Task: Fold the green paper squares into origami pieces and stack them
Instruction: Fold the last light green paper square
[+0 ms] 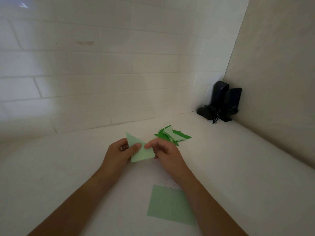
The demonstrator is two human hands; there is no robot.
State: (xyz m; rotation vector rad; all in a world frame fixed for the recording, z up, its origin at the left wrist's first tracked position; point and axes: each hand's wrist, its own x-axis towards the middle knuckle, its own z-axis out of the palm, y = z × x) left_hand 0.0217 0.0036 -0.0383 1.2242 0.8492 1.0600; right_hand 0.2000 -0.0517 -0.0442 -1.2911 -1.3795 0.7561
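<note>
Your left hand point(119, 150) and right hand point(163, 150) both pinch a pale green folded triangle point(139, 150) (creased flat); the folded pile point(172, 135) lies just beyond, an unfolded square point(170, 204) nearer you.

The white tabletop point(238, 167) carries a flat green paper square point(170, 204) near the front, a pile of folded green pieces point(172, 135) farther back, and two black speakers point(219, 101) in the corner.

My left hand point(119, 151) hides the folded paper's point(139, 150) left edge; my right forearm point(201, 189) covers the flat square's point(168, 205) right corner. I cannot count the pile point(172, 136).
</note>
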